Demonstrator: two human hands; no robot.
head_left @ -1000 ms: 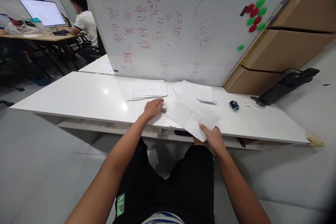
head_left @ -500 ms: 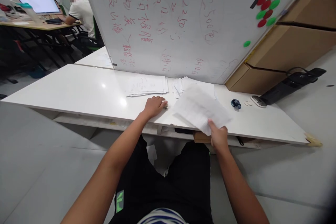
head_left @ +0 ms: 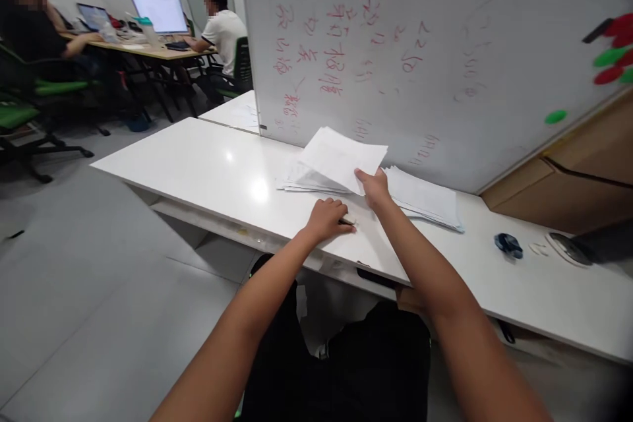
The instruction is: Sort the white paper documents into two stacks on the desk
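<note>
Landmark: the whiteboard (head_left: 415, 105), standing on the far side of the white table (head_left: 158, 151) from you.
Right hand (head_left: 374, 190): you have it closed on the near edge of the loose paper (head_left: 341, 153), thumb on top.
Paper's place: tilted before the whiteboard's lower edge, partly covering the left stack (head_left: 298, 180); whether the two touch cannot be told.
Left hand (head_left: 327, 219): on your side of the whiteboard, over a small pale object (head_left: 349, 219) that your fingers mostly hide; whether you grip it or only cover it cannot be told.
Right stack (head_left: 428, 198): lying before the whiteboard, partly behind your right forearm.
Dark blue item (head_left: 508, 246): on your side of the whiteboard, toward its right end.
Co-worker (head_left: 227, 39): seated beyond the whiteboard's left edge.
</note>
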